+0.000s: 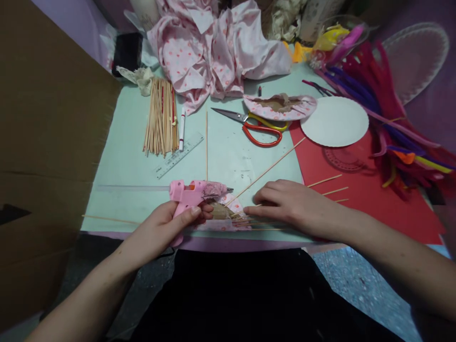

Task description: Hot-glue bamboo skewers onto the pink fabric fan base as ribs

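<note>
My left hand (178, 218) is wrapped round a pink glue gun (185, 192), its nozzle pointing right, with a clear glue stick out of its back. Below the nozzle lies a cardboard piece (221, 212) edged with pink spotted fabric, at the table's front edge. Thin wooden sticks (272, 166) fan out from it to the right. My right hand (280, 204) rests over several of these sticks, index finger stretched left onto one near the cardboard; its other fingers are curled, and whether they grip a stick is hidden.
Scissors (261, 135), a ruler (180, 156), a marker (182, 129) and a stick bundle (161, 118) lie mid-table. Behind is spotted fabric (221, 52). On the right are a fabric-covered oval (278, 108), white disc (335, 121), red sheet (384, 204) and pipe cleaners (395, 104). Cardboard (46, 142) stands left.
</note>
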Available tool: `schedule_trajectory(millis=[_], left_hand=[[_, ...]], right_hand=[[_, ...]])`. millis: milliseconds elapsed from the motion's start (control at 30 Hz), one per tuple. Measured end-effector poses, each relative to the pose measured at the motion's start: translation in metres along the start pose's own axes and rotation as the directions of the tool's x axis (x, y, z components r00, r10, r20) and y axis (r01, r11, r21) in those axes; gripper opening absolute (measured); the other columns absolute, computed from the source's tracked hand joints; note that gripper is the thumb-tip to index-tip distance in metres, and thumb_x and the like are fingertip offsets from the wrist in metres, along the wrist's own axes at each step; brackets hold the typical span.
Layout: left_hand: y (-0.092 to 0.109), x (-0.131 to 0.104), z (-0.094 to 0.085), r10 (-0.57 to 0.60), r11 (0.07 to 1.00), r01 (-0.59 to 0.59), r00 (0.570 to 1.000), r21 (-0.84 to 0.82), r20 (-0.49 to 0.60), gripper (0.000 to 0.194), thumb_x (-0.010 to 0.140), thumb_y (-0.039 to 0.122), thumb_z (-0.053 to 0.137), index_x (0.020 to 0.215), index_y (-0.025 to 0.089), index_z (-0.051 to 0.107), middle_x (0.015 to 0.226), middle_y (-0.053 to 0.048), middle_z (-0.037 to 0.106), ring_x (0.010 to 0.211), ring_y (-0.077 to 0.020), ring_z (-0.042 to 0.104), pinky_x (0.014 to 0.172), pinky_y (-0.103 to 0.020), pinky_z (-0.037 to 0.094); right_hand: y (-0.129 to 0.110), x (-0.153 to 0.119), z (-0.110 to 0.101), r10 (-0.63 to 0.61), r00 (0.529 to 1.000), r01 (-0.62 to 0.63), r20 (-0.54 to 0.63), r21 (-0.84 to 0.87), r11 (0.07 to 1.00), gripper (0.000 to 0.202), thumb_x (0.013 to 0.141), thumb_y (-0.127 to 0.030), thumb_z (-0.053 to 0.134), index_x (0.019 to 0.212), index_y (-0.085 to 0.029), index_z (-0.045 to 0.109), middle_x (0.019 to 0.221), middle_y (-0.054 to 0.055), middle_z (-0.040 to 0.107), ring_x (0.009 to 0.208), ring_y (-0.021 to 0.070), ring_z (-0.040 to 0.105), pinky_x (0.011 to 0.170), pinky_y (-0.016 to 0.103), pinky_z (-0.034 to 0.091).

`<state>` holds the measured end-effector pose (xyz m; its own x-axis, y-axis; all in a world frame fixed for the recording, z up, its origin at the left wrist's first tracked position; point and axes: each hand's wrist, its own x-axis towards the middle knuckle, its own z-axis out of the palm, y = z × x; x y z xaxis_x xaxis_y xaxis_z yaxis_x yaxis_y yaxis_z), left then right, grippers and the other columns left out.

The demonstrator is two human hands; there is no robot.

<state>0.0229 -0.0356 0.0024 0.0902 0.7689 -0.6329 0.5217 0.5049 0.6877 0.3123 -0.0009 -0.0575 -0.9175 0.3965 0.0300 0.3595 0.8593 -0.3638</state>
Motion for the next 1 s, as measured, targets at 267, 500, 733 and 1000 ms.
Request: schedule_trajectory(millis=[267,500,733,1000], left_hand=[[-0.0038,0.0000,-0.0030,0.024,0.996,-0.024,1.000,0.087,-0.002,0.035,0.085,0.052,0.060,0.077,0.024,0.078,0.066,-0.001,0.073,0.063,-0.0189,0.064,0.067,-0.026,0.054],[-0.0047,0.0030,-0.0029,0.000,0.997,0.000,1.000,0.073,0.012,0.037,0.084,0.055,0.060,0.081,0.023,0.079,0.076,-0.002,0.078,0.066,-0.0192,0.066,0.063,-0.025,0.053],[-0.0041,0.0032,-0.0019,-0.007,1.000,0.007,1.000,0.022,0.031,0.035,0.086,0.051,0.061,0.076,0.023,0.078,0.079,-0.004,0.079,0.082,-0.0239,0.072,0.078,-0.029,0.057],[-0.0071,0.0022,-0.0031,-0.036,0.999,0.036,0.998,0.000,0.059,0.036,0.087,0.054,0.059,0.090,0.026,0.080,0.096,-0.003,0.082,0.092,-0.0253,0.073,0.087,-0.030,0.055]], right_hand=[[-0.0039,0.0032,0.0012,-0.012,1.000,0.013,0.009,-0.061,0.998,0.032,0.104,-0.025,0.038,0.124,-0.020,0.063,0.094,0.009,0.059,0.085,0.0196,0.047,0.067,0.031,0.035],[-0.0074,0.0050,0.0027,-0.007,1.000,0.004,-0.024,-0.111,0.994,0.033,0.106,-0.026,0.035,0.117,-0.018,0.066,0.089,0.007,0.059,0.081,0.0179,0.045,0.063,0.031,0.032],[-0.0069,0.0072,0.0025,0.007,1.000,-0.008,-0.013,-0.114,0.993,0.037,0.107,-0.028,0.031,0.110,-0.018,0.067,0.088,0.007,0.059,0.080,0.0175,0.046,0.062,0.032,0.030],[-0.0065,0.0079,0.0010,0.028,1.000,-0.027,0.004,-0.060,0.998,0.037,0.107,-0.028,0.032,0.114,-0.020,0.067,0.087,0.007,0.059,0.079,0.0174,0.047,0.061,0.032,0.032]])
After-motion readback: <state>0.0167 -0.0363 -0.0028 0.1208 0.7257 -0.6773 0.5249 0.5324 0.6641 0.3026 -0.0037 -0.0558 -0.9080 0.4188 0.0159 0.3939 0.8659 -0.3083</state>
